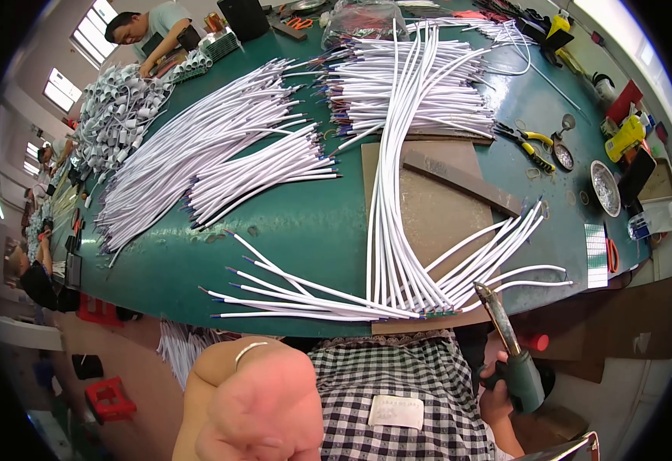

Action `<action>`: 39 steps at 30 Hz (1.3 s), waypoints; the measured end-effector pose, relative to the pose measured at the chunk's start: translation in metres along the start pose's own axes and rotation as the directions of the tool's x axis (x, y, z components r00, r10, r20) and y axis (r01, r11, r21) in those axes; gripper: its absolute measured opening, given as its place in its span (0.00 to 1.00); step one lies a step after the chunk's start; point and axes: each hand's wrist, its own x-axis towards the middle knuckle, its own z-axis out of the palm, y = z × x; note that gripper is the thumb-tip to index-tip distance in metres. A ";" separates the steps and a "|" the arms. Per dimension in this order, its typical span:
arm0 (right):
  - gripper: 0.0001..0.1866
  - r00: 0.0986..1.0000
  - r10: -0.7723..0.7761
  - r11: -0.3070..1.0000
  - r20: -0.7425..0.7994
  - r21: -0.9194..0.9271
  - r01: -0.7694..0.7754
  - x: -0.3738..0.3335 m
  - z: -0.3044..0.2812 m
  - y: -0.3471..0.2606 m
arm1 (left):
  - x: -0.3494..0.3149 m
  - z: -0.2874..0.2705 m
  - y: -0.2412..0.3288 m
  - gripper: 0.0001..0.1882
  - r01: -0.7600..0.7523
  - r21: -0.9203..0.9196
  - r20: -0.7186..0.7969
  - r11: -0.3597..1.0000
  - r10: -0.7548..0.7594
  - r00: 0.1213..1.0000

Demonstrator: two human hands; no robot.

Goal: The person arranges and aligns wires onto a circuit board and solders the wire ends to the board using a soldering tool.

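My right hand (496,396) is wrapped round the dark green handle of a soldering iron (509,338). The iron's worn tip points up and away, just right of a row of small green pieces (437,313) at the table's near edge. White cables (386,192) run from that row to the far side, and shorter white cables (313,292) with blue and brown ends fan out left and right. Raised close to the camera over my lap, my left hand (267,403) is curled closed, with a bracelet at its wrist. Its fingertips are hidden, so anything inside cannot be made out.
A brown board (443,180) bearing a metal bar (462,182) lies under the long cables. Cable bundles (197,146) cover the left and far table. Pliers (528,144), a metal dish (605,188) and red-handled scissors (612,255) lie right. A co-worker (155,34) sits far left.
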 end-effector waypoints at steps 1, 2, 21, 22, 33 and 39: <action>0.26 1.000 0.010 1.000 -0.011 -0.001 -0.010 -0.001 -0.001 0.003 | -0.001 0.001 -0.006 0.19 -0.073 0.107 -0.057 0.992 0.080 0.995; 0.26 1.000 -0.001 0.999 -0.004 -0.050 0.001 -0.002 -0.004 0.007 | -0.003 0.001 -0.014 0.14 -0.137 0.216 -0.106 0.967 0.163 0.981; 0.20 0.994 0.104 0.992 -0.046 -0.070 -0.107 -0.009 -0.011 0.014 | -0.164 -0.085 -0.158 0.04 0.396 0.810 0.242 0.432 -0.862 0.445; 0.16 0.996 0.056 0.998 -0.063 -0.011 -0.056 -0.003 -0.006 0.010 | -0.152 -0.077 -0.153 0.04 0.544 0.742 0.165 0.392 -0.893 0.418; 0.16 0.998 0.050 0.995 -0.044 0.089 -0.046 -0.001 -0.012 -0.005 | -0.053 0.036 -0.067 0.18 0.316 0.356 0.814 0.879 -0.458 0.357; 0.12 0.939 0.326 0.940 0.111 0.072 -0.335 -0.013 -0.024 -0.025 | -0.062 0.042 -0.011 0.12 0.541 0.387 0.855 0.747 -0.510 0.091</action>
